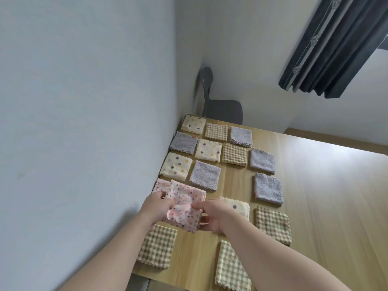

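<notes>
Holding: a pink flowered cloth (184,199), crumpled at its near end, is caught between both hands over the left part of the tabletop (315,185), close to the wall (84,122).
Left hand (156,206): I see its fingers (162,195) curled onto the cloth's left edge, gripping it.
Right hand (212,217): I read thumb and forefinger as pinching the bunched near edge, with the other fingers reaching under the cloth.
Under the cloth: a second pink piece (160,185) lies flat with its far left corner showing. The held cloth overlaps it, but I cannot tell whether the two touch.
Just beside, to the right: a cream dotted cloth (237,205), partly hidden behind the right hand.
Near edge: one checked cloth (157,246) lies by the left forearm and another is under the right forearm. A third sits right of the dotted cloth.
Middle of the tabletop: two purple cloths (205,175), one just past the held cloth and one further right, well apart.
Far rows: I count more dotted, checked and purple squares laid side by side, running back to the tabletop's far corner.
Beyond the tabletop: a dark chair (222,110) stands at the far end, against the wall.
Upper right: a dark curtain (336,49) hangs there.
</notes>
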A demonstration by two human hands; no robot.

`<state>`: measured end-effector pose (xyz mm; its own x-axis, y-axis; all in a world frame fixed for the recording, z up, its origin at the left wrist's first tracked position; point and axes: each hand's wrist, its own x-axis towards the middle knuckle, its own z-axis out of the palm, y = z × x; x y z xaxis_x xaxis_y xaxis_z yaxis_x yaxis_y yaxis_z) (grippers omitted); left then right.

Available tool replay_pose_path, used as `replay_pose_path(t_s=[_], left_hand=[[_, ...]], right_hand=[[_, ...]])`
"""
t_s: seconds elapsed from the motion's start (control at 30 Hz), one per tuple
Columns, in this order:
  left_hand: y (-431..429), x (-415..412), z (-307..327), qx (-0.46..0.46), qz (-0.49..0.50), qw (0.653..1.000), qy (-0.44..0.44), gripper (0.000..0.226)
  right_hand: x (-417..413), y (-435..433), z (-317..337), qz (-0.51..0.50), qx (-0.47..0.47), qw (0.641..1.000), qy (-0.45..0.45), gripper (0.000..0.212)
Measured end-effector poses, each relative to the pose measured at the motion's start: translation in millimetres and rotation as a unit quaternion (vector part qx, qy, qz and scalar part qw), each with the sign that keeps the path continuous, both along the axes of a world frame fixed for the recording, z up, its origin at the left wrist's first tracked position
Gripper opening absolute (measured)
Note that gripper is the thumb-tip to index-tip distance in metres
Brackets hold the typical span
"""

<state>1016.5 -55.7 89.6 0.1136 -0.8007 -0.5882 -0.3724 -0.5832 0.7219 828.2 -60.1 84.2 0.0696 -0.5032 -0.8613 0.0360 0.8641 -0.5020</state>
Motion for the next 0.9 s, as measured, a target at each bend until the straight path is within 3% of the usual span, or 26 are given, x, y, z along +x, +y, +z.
replay_pose_path(t_s=[0.1,0.23,0.37,0.63,0.77,0.83,0.9], left_hand=[[-9,4,-6,-0.016,-0.036,0.99,-0.135,0.053],[-28,7,-25,-0.045,-0.087,0.964,-0.249,0.032],[-48,7,-42,-0.054,-0.086,0.954,-0.282,0.026],[-61,-3,-72,-0.033,-0.078,0.939,-0.333,0.058],[-62,-2,-78,-0.038,-0.095,0.933,-0.345,0.063],[-61,-3,-76,-0.056,-0.118,0.915,-0.381,0.064],[-59,-4,-76,-0.098,-0.162,0.877,-0.442,0.062]], right_hand=[[16,-15,-20,0.025,-0.001,1.0,0.015,0.027],[39,-42,-51,0.024,-0.011,0.999,0.018,0.025],[50,-69,-81,0.022,-0.041,0.998,0.03,0.023],[52,-89,-108,0.055,-0.061,0.994,0.066,0.027],[53,-92,-116,0.098,-0.056,0.99,0.087,0.026],[52,-95,-117,0.127,-0.062,0.985,0.102,0.027],[52,-96,-117,0.154,-0.068,0.979,0.113,0.029]])
